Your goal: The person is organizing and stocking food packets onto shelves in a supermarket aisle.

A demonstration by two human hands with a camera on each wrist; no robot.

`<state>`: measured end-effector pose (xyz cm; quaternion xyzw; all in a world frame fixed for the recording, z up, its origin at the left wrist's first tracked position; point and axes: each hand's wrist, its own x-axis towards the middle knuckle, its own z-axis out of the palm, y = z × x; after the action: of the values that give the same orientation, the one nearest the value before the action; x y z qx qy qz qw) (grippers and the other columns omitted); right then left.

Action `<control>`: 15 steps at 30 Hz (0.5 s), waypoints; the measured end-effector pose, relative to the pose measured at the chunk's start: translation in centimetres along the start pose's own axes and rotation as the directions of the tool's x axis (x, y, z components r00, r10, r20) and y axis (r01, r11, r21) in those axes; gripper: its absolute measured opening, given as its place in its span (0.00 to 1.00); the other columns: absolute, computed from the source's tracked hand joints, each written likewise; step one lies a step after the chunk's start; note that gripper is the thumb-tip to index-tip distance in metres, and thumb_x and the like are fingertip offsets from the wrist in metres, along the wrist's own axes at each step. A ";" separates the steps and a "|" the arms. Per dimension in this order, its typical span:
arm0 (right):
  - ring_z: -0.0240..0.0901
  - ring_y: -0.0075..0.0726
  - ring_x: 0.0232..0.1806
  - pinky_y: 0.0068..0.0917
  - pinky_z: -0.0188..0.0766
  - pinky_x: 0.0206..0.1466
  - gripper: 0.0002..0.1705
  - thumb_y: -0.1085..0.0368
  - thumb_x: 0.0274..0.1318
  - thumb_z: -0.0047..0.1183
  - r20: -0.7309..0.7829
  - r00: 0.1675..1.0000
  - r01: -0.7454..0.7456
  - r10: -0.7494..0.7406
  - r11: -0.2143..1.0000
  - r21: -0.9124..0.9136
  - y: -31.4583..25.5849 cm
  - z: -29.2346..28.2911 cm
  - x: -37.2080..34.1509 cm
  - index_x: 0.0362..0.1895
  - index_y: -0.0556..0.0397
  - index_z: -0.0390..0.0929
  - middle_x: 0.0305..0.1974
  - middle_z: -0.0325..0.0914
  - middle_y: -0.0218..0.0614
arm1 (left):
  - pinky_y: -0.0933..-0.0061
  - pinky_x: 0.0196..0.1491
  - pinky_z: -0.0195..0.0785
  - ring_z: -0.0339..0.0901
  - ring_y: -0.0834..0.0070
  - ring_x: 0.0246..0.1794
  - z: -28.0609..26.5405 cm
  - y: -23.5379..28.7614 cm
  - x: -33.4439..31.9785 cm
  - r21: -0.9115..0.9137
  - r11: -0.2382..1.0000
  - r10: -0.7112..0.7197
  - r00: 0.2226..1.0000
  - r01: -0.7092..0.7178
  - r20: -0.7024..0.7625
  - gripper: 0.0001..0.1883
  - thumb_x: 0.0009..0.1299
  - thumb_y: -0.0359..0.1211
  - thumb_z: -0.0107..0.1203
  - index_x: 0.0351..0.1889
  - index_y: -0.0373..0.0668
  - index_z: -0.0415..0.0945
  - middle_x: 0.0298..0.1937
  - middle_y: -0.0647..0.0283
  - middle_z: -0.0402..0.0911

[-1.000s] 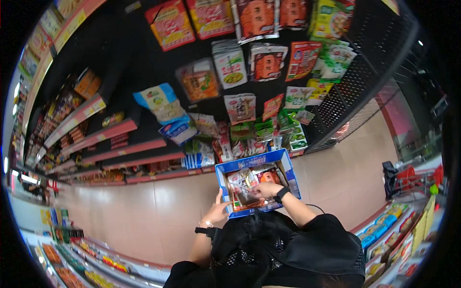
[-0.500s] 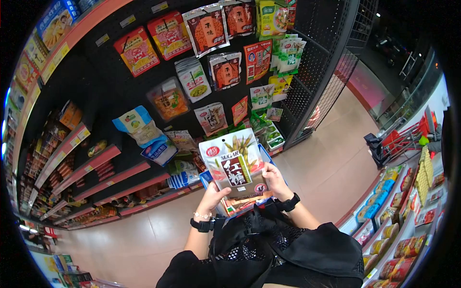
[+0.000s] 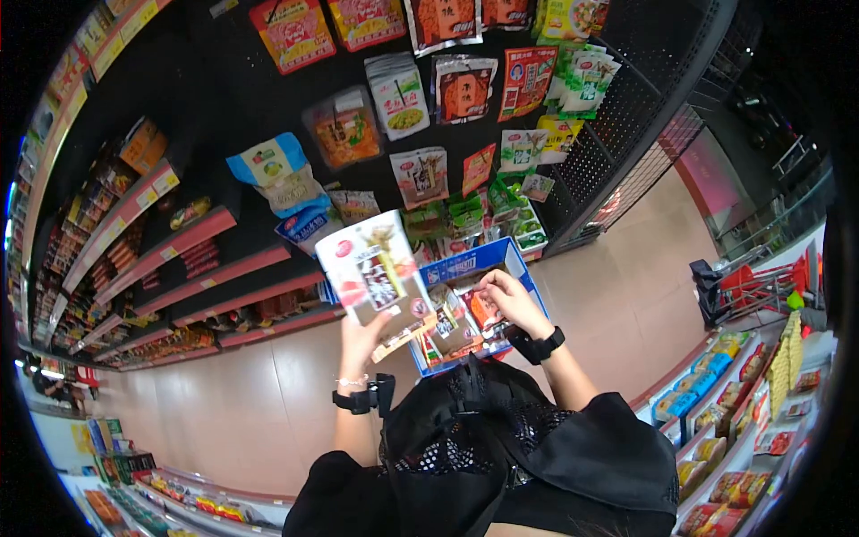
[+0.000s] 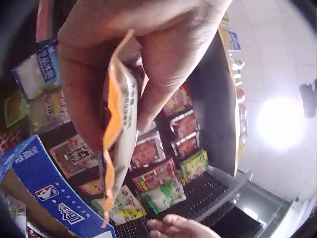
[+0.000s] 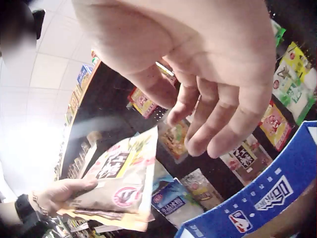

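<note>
My left hand (image 3: 360, 338) grips a sugar pouch (image 3: 369, 270) by its lower edge, thumb on the front, raised to the left of a blue cardboard box (image 3: 461, 266). In the left wrist view the pouch (image 4: 130, 114) is edge-on between thumb and fingers, with a wavy orange edge. Over the box's right part is my right hand (image 3: 508, 300). The right wrist view shows the fingers of this hand (image 5: 198, 74) loosely bent, with nothing between them. Inside the box lie a brown-and-white pouch (image 3: 452, 333) and red packets (image 3: 484, 310).
A black pegboard shelf (image 3: 340, 54) ahead holds hanging packets, with a blue-and-white bag (image 3: 277, 170) left of centre. Shelves with red price rails (image 3: 206, 230) run off to the left. A mesh side panel (image 3: 644, 134) ends the shelf; stocked shelving (image 3: 716, 421) stands behind right.
The sugar pouch came up out of the box into both hands. My right hand then let go and moved over the box, while my left hand carried the pouch leftward.
</note>
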<state>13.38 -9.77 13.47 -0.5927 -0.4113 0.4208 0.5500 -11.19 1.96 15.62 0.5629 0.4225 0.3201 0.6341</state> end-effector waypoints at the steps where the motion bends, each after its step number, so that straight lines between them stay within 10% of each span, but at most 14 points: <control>1: 0.66 0.23 0.34 0.19 0.63 0.38 0.06 0.71 0.50 0.37 0.044 0.995 -0.091 0.090 0.996 0.009 -0.1 -0.4 0.1 0.30 0.58 0.67 0.30 0.69 0.32 | 0.79 0.33 0.67 0.73 0.79 0.30 -0.8 -1.0 0.1 -0.099 0.994 0.043 0.997 -0.049 -0.056 0.13 0.54 0.23 0.53 0.39 0.33 0.69 0.35 0.61 0.75; 10: 0.67 0.23 0.25 0.19 0.63 0.25 0.10 0.65 0.46 0.39 0.137 0.802 -0.568 0.581 0.814 -0.123 12.8 -3.3 5.1 0.26 0.53 0.74 0.24 0.73 0.30 | 0.75 0.35 0.70 0.74 0.73 0.34 -3.9 -4.9 -3.9 -0.353 0.897 -0.329 0.936 0.268 -0.126 0.14 0.57 0.23 0.50 0.42 0.33 0.66 0.37 0.59 0.74; 15: 0.65 0.25 0.18 0.25 0.59 0.19 0.07 0.67 0.42 0.42 0.183 0.822 -0.445 0.540 0.808 -0.385 25.3 -4.3 8.4 0.18 0.53 0.71 0.16 0.68 0.30 | 0.75 0.37 0.71 0.73 0.73 0.37 -2.4 -3.6 -5.7 -0.319 0.849 -0.459 0.887 0.421 -0.053 0.17 0.57 0.22 0.49 0.46 0.35 0.63 0.40 0.59 0.73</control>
<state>20.69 -4.54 -12.04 -0.6953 -0.3797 0.5566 0.2501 -16.06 -2.63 13.02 0.3271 0.5265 0.2612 0.7400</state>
